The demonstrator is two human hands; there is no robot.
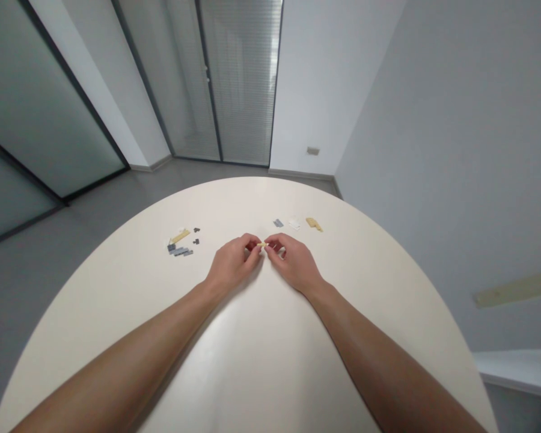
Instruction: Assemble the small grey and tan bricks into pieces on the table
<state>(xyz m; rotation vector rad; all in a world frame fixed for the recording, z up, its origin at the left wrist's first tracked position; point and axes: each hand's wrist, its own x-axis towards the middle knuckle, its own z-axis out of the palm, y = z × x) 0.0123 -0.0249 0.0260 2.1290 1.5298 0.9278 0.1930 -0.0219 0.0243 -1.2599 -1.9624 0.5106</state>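
Observation:
My left hand (233, 263) and my right hand (293, 261) meet over the middle of a round cream table (252, 355). Both pinch a small tan brick piece (263, 244) between their fingertips. A bit of red shows under the left fingers; I cannot make out what it is. To the left lies a cluster of small grey, tan and dark pieces (181, 243). To the right, past my right hand, lie a grey piece (278, 223), a white piece (294, 224) and a tan piece (314, 224).
The table's far edge curves just beyond the pieces. Behind it are a grey floor, glass partitions (49, 108) on the left, a blinded door (238, 78) and a white wall on the right.

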